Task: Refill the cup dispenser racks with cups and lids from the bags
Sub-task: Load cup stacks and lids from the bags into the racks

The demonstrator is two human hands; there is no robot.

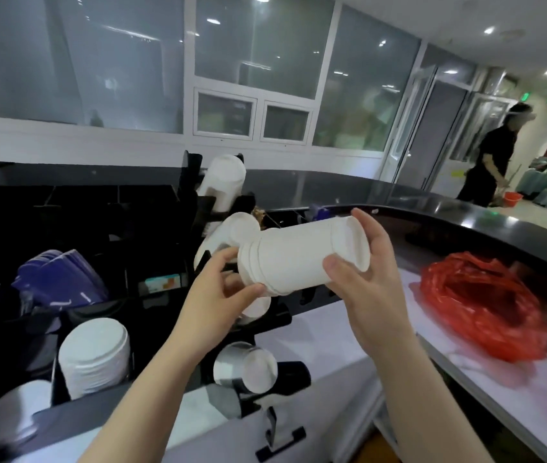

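two hands hold one stack of white paper cups (302,259) lying sideways at the middle of the view. the left hand (222,285) pinches its rimmed end at 9 o'clock of the stack; the right hand (362,282) grasps the base end at 3 o'clock. the black dispenser rack (265,322) behind carries four cup tubes. at 8 o'clock sits one pile of white lids (95,355), above it blue sleeves (61,279). one red bag (486,302) lies on the tabletop (332,332) at 3 o'clock.

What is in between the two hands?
In the head view, a sideways stack of white paper cups spans from the left hand to the right hand; both hold it.
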